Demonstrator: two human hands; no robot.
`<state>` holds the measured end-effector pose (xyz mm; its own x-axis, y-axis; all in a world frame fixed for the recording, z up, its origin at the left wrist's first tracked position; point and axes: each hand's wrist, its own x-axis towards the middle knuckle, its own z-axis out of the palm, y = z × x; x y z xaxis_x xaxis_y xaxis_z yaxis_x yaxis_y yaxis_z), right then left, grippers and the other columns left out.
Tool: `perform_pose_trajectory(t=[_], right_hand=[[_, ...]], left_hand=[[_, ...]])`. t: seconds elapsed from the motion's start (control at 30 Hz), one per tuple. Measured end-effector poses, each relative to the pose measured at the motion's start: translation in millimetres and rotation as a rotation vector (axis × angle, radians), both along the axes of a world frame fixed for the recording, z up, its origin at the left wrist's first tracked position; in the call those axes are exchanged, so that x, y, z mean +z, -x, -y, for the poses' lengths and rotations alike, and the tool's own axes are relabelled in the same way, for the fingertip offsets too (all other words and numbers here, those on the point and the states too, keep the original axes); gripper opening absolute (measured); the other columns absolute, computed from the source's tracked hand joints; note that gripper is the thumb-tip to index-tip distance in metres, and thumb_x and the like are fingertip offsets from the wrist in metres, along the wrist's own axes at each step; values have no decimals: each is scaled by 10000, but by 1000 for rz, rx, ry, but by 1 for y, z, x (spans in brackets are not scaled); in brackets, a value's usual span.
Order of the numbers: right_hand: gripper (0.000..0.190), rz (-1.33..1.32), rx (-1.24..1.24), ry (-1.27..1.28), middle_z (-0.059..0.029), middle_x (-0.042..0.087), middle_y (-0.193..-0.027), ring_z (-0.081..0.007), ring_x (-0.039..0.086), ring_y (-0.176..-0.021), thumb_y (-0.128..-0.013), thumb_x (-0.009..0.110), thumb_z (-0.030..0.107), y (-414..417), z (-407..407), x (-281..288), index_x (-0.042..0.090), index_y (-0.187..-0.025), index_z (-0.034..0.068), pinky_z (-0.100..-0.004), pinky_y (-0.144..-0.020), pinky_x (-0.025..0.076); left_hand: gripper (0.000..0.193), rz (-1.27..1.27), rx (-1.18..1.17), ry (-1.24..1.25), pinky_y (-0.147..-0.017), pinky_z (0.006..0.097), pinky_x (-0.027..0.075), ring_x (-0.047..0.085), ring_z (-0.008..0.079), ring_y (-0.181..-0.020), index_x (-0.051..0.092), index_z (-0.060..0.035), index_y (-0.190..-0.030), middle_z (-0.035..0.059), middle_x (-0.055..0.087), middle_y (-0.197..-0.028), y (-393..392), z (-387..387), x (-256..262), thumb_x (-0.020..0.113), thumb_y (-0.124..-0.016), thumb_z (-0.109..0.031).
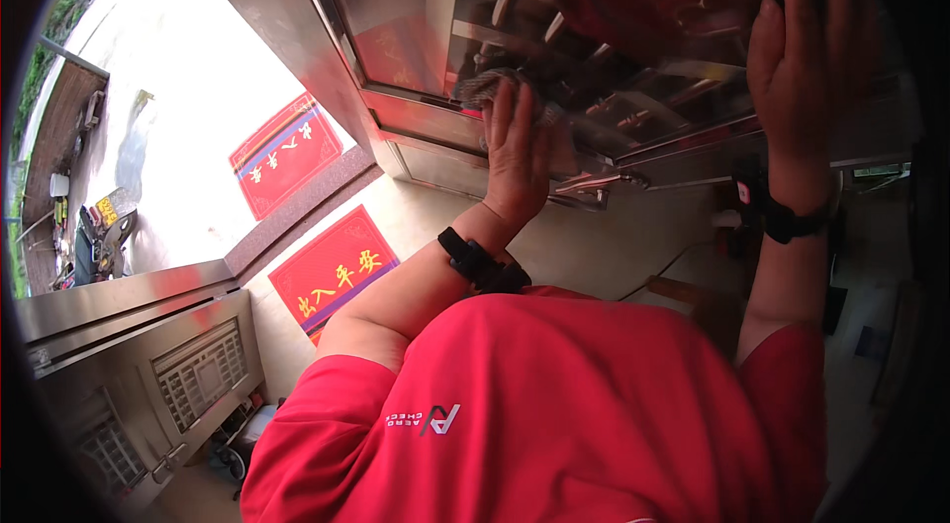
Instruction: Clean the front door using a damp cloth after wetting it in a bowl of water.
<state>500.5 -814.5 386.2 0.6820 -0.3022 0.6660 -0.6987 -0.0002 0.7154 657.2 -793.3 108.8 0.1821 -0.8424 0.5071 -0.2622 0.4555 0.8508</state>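
Observation:
My left hand (516, 159) presses a crumpled grey cloth (490, 86) against the lower part of a door's shiny, reflective panel (401, 3). The fingers lie over the cloth and partly hide it. Farther right, my right hand (798, 78) is raised with its fingers apart, seemingly resting flat on the dark side of the same door; it holds nothing. A metal door handle (586, 193) sits just right of and below my left hand. Each wrist wears a black strap. Metal bars and red shapes show in the panel.
A red mat with yellow writing (334, 274) lies inside a stone threshold (297, 215), and another red mat (286, 152) lies outside. An open metal door leaf (200, 374) with relief panels stands at lower left. Outside is a parked motorcycle (104, 237). Dim furniture is at right.

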Motion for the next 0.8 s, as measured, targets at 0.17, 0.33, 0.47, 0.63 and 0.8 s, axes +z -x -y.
perform_pose_trajectory(t=[0.17, 0.33, 0.47, 0.63, 0.8], right_hand=[[390, -295, -154, 123, -152, 418, -1382, -384, 354, -1280, -926, 441, 162, 34, -1, 15, 504, -1302, 79, -482, -1026, 311], [367, -139, 54, -293, -123, 458, -1335, -344, 416, -1215, -901, 508, 171, 40, -15, -7, 547, -1265, 138, -459, -997, 326], [365, 284, 563, -960, -125, 550, -1229, -299, 493, -1173, -817, 609, 65, 48, -40, -81, 591, -1181, 77, -414, -972, 401], [635, 633, 396, -1611, -136, 417, -1345, -310, 449, -1216, -758, 712, 201, 44, -71, -200, 446, -1322, 82, -377, -974, 427], [599, 859, 476, -1731, -154, 405, -1332, -312, 422, -1240, -736, 656, 85, 32, -83, -283, 442, -1295, 89, -374, -970, 425]], left_hand=[[487, 85, -548, -136, -1021, 422, 351, 414, 407, -1215, 398, -27, -1341, 229, 436, -1312, 15, -26, -50, 511, -868, -46], [405, -587, -382, -745, -908, 298, 452, 547, 213, -1093, 393, -3, -1346, 132, 543, -1205, -12, -41, -77, 417, -965, -136], [385, -862, -398, -858, -913, 313, 464, 562, 203, -1072, 406, 41, -1308, 143, 551, -1184, -36, -57, -46, 361, -972, -141], [457, -956, -594, -854, -972, 343, 416, 506, 224, -1167, 320, 3, -1385, 145, 474, -1302, -7, -71, -33, 368, -986, -215], [521, -1223, -924, -964, -996, 344, 367, 423, 220, -1249, 296, -45, -1421, 105, 384, -1398, 25, -88, -35, 425, -978, -287]])
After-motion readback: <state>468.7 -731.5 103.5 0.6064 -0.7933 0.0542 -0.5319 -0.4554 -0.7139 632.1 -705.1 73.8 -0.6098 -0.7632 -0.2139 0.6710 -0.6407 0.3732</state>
